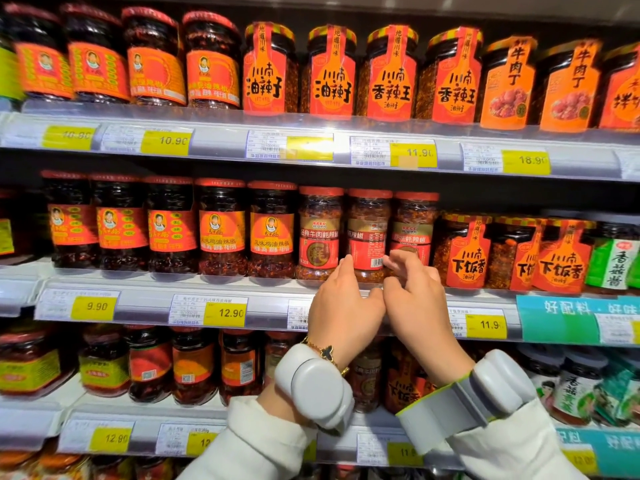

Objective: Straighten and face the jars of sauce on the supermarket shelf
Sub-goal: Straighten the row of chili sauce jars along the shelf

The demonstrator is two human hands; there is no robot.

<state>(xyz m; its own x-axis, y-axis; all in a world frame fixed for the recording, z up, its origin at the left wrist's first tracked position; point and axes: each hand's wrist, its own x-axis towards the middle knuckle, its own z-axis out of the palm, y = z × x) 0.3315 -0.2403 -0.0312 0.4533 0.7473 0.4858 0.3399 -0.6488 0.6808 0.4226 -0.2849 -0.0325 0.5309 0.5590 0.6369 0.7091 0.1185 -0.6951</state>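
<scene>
Red-lidded glass jar of chili sauce (369, 233) getting handled on the middle grey metal shelf (145, 299), a bit past centre toward 3 o'clock.

Both hands are on it: left hand (341, 306) has its grip curled on the jar's left side, right hand (414, 299) pinches at the lower right edge, thumbs meeting in front. This jar shows its barcode side, while the matching red-lidded jar at its 9 o'clock (319, 233) faces front. Another matching jar at its 3 o'clock (414, 226) sits just beside it, partly hidden behind the right fingers. White sleeves and grey wrist bands show at 6 o'clock.
</scene>
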